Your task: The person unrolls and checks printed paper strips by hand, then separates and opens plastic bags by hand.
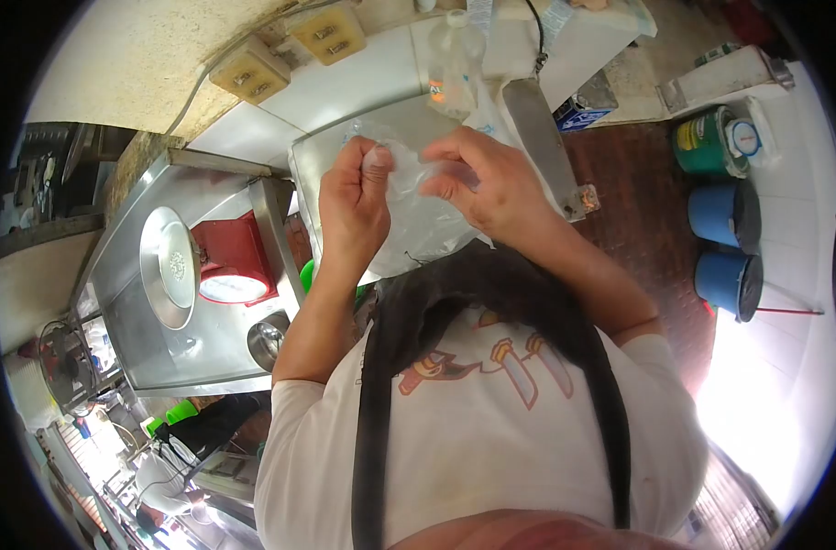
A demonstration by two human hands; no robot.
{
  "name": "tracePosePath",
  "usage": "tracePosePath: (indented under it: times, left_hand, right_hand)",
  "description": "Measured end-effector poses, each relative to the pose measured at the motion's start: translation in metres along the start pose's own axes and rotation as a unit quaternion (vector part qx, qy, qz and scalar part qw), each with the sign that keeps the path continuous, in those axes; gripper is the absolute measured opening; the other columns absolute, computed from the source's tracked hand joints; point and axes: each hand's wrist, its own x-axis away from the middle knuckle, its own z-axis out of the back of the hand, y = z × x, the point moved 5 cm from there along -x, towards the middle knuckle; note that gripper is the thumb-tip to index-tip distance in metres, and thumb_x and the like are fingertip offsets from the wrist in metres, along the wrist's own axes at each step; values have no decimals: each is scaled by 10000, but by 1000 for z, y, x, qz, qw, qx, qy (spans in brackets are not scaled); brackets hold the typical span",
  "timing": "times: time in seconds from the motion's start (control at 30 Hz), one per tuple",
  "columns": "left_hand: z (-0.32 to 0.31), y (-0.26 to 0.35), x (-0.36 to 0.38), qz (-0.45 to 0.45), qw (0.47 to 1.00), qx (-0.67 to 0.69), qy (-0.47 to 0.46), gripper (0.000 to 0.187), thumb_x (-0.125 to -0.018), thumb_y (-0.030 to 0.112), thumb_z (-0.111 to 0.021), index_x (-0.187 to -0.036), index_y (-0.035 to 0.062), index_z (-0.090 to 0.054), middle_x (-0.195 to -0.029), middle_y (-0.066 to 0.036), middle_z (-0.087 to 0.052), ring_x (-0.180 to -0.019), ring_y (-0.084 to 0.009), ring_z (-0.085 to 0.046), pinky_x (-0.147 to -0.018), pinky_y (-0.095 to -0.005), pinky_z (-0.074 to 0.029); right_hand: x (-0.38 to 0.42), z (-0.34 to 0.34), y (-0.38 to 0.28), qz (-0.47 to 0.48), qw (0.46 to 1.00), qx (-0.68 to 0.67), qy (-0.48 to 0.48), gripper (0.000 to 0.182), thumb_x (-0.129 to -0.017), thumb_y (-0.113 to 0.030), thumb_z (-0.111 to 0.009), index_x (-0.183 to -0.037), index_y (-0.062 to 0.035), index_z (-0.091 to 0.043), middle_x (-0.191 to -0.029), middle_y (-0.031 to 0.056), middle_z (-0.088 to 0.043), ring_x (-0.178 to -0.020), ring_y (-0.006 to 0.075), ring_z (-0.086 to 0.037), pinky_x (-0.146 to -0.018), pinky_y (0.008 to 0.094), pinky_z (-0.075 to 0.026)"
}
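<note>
A clear plastic bag (pixel 427 215) spreads over a pale work surface (pixel 319 197) in front of my body. My left hand (pixel 356 197) is closed, its thumb and curled fingers pinching the bag's upper left part. To the right of it, my right hand (pixel 491 183) is curved at the bag, thumb and fingertips apart with translucent film showing behind the gap. The lower part of the bag reaches down to my dark apron (pixel 491 275).
On the steel counter (pixel 152 357) at left are a red scale (pixel 239 247), a metal pan (pixel 169 266) and a steel bowl (pixel 268 341). A plastic bottle (pixel 455 60) stands behind the hands. Blue buckets (pixel 725 284) line the right wall. A person (pixel 166 477) is at lower left.
</note>
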Motion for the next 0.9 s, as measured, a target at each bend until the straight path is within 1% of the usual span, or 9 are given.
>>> tracePosePath:
  times: [0.1,0.2,0.3,0.4,0.5,0.6,0.7,0.73,0.9]
  left_hand:
    - [-3,-4,-4,-1,999,-3,-50,206,-1006,194,-599,-894,21,-581,-739,-11,-557,-660,-98,-471,-615,-258,-419]
    - [-15,13,-5,-96,994,56,18,210,-1029,191,-563,-886,39,-581,-794,42,-531,-706,-45,-428,-645,-198,-373]
    - [-7,19,-3,-92,994,61,-24,202,-1021,204,-573,-922,28,-589,-780,-1,-583,-689,-81,-475,-643,-237,-417]
    - [3,7,-10,-115,992,54,5,225,-1017,229,-583,-927,23,-578,-799,11,-597,-694,-75,-477,-649,-220,-407]
    - [4,1,-10,-76,996,45,-6,262,-1013,267,-591,-908,28,-569,-814,0,-601,-720,-83,-483,-671,-230,-398]
    - [-2,8,-16,-125,973,187,-58,302,-1013,319,-581,-876,55,-526,-822,-41,-586,-763,-137,-515,-770,-291,-452]
    - [-9,17,-14,-134,897,405,-117,318,-1012,351,-563,-859,90,-467,-827,-76,-566,-789,-204,-540,-882,-389,-484]
    - [-11,17,-14,-143,887,416,-143,330,-1011,363,-549,-852,101,-428,-806,-85,-537,-794,-250,-561,-932,-464,-496]
    - [-19,-5,-17,-15,871,479,-110,327,-976,373,-618,-849,102,-486,-814,-32,-538,-826,-167,-563,-834,-344,-488]
  right_hand:
    - [0,1,8,24,998,47,-28,184,-921,-217,-667,-870,-49,-613,-719,123,-642,-676,350,-637,-604,418,-501]
    - [3,-4,15,-10,996,50,-71,161,-916,-203,-670,-862,-57,-627,-696,110,-647,-668,342,-646,-603,406,-513]
    - [2,-6,17,13,994,69,-88,108,-917,-189,-668,-911,-82,-662,-696,118,-645,-661,344,-640,-592,410,-503]
    - [0,-1,11,-39,996,53,-55,123,-916,-208,-670,-963,-96,-689,-716,118,-652,-658,332,-641,-582,412,-495]
    - [2,2,8,83,994,52,50,138,-894,-200,-700,-995,-106,-700,-726,101,-651,-634,302,-635,-569,395,-487]
    - [2,11,7,92,993,52,50,134,-868,-171,-731,-976,-100,-696,-723,71,-631,-609,273,-609,-552,367,-480]
    - [1,14,9,78,996,9,32,115,-858,-140,-741,-923,-70,-676,-735,72,-593,-617,266,-580,-563,349,-474]
    - [1,12,7,98,994,-17,36,124,-860,-144,-740,-902,-56,-663,-745,81,-585,-620,269,-571,-570,348,-472]
    - [-6,14,-2,140,988,-48,38,266,-932,-202,-672,-781,-6,-572,-788,104,-566,-621,240,-544,-590,326,-456]
